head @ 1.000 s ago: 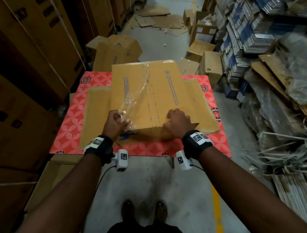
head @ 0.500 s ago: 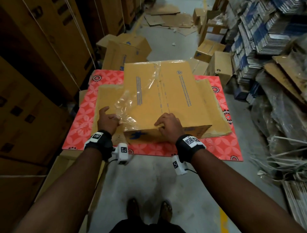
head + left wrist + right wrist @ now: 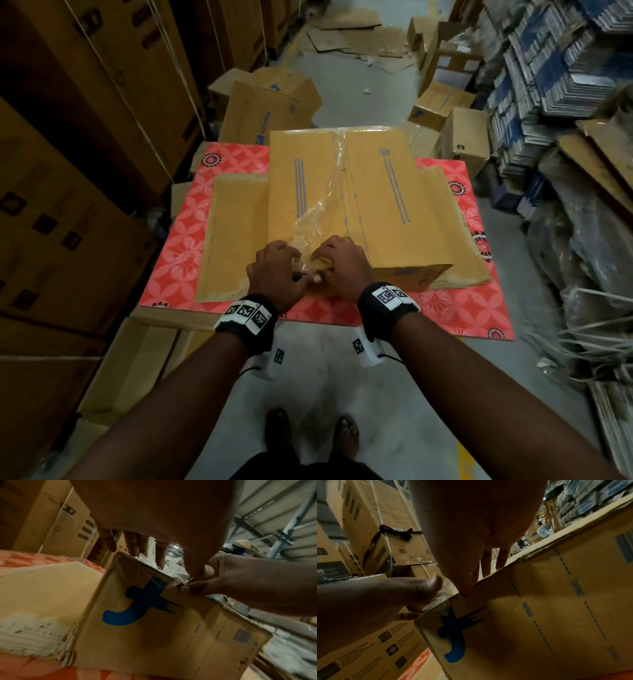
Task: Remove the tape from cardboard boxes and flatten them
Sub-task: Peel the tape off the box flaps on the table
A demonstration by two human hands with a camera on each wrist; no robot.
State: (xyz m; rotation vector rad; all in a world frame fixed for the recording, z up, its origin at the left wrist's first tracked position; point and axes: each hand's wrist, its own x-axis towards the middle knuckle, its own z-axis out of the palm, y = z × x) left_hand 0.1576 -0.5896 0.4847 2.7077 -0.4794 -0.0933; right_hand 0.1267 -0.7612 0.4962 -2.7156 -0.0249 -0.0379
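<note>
Tall stacked cartons (image 3: 68, 154) line the left side, close to the desk (image 3: 178, 246) edge. A flat cardboard sheet (image 3: 236, 236) lies on the red patterned desk, left of the cardboard box (image 3: 376, 205). At the box's near top edge, the left hand (image 3: 274, 270) pinches the loose clear tape (image 3: 315, 219). The right hand (image 3: 342, 263), fingers curled, grips the same edge with its thumb on the box front. Bare concrete floor (image 3: 342, 377) lies open below the desk's near edge. Bundled stock (image 3: 548, 85) crowds the right.
</note>
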